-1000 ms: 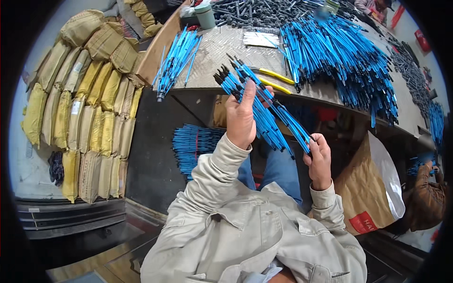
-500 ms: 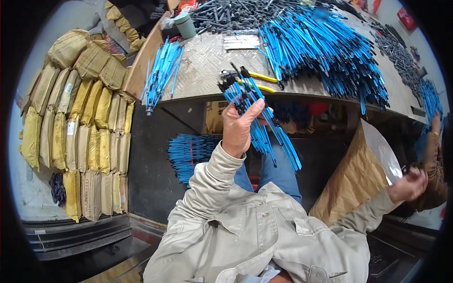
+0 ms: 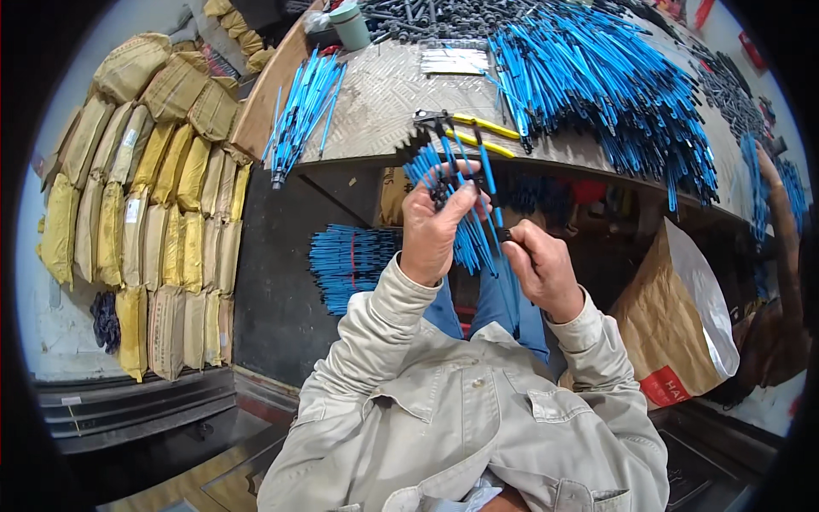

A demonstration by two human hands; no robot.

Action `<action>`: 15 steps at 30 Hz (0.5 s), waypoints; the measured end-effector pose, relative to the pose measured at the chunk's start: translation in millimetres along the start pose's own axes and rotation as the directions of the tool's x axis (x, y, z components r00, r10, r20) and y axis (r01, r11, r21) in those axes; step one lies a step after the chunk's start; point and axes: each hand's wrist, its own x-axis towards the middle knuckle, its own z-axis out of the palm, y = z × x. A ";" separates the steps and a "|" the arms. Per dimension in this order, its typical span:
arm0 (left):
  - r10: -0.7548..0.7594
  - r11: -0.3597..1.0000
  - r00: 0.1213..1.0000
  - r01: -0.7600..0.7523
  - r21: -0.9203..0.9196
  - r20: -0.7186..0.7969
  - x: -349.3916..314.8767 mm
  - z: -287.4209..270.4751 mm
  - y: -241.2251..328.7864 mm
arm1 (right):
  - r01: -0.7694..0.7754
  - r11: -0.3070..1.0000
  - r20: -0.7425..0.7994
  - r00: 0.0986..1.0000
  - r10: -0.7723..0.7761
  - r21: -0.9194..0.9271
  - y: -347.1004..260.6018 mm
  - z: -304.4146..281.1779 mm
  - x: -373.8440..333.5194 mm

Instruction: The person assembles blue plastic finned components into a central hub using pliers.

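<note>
My left hand (image 3: pixel 431 230) is closed around a bunch of thin blue rods with black ends (image 3: pixel 471 243), held upright at a slant above my lap. Some of the rods fan out past the fingers. Close beside it on the right, my right hand (image 3: pixel 542 266) has its fingers curled in a pinch. A small black rod end (image 3: pixel 507 235) shows at its fingertips; the rest of that rod is blurred. Yellow-handled pliers (image 3: pixel 478 126) lie on the table edge just beyond the bunch.
On the table (image 3: pixel 375 111) are a large heap of blue rods (image 3: pixel 606 94), a smaller pile (image 3: pixel 307 111), black parts (image 3: pixel 452 17) and a green cup (image 3: pixel 349 26). A tied bundle (image 3: pixel 350 264) sits below. Wrapped packs (image 3: pixel 145 213) line the left; a paper sack (image 3: pixel 674 316) and another person's arm (image 3: pixel 778 196) are right.
My right hand has come in from the far right to beside the bunch, its fingers now pinched. The left hand still holds the rods, with the loose ones shifted. The view has shifted slightly.
</note>
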 end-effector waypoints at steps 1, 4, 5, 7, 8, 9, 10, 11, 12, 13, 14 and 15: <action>0.013 0.999 0.999 -0.014 -0.043 -0.033 0.7 2.8 1.7 | 0.019 0.999 0.006 1.000 -0.019 -0.033 -0.6 1.0 1.1; 0.029 0.989 0.996 -0.041 -0.142 -0.087 2.5 7.0 3.0 | 0.018 0.995 -0.014 1.000 -0.020 -0.097 -1.4 2.2 3.6; 0.051 0.996 0.996 -0.056 -0.073 -0.079 3.1 5.2 1.3 | 0.020 0.992 -0.020 1.000 -0.023 -0.122 -1.6 2.8 4.8; 0.094 0.994 0.993 -0.089 0.068 -0.069 3.6 -0.4 -1.9 | 0.006 0.992 -0.016 1.000 -0.008 -0.129 -0.3 8.8 7.2; 0.093 0.994 0.993 -0.089 0.058 -0.066 4.6 -3.6 -2.3 | -0.004 0.992 -0.010 1.000 0.003 -0.124 0.9 11.8 8.8; 0.089 0.996 0.995 -0.088 0.025 -0.049 5.9 -7.2 -1.9 | -0.014 0.993 -0.002 1.000 0.014 -0.119 2.9 12.8 10.6; 0.086 0.996 0.996 -0.086 -0.009 -0.034 7.3 -11.1 -0.9 | -0.013 0.992 0.000 1.000 0.013 -0.129 5.9 12.3 13.2; 0.083 0.996 0.996 -0.084 -0.041 -0.019 7.9 -15.6 0.9 | -0.019 0.998 0.057 0.998 0.022 -0.054 9.4 12.4 17.0; 0.086 0.995 0.996 -0.087 -0.050 -0.019 7.3 -19.6 4.8 | -0.029 0.999 0.116 0.993 0.027 0.021 13.0 12.2 22.5; 0.025 0.993 1.000 -0.025 -0.111 0.000 6.2 -22.9 11.0 | -0.045 0.994 0.173 0.984 0.028 0.094 15.1 11.4 30.4; -0.034 0.985 0.999 0.037 -0.170 0.022 4.6 -25.6 17.8 | 0.025 0.998 0.247 0.968 -0.038 0.056 18.8 0.9 42.5; -0.091 0.969 0.995 0.099 -0.228 0.048 3.3 -27.9 23.2 | 0.098 0.995 0.323 0.941 -0.100 0.023 22.3 -16.4 59.7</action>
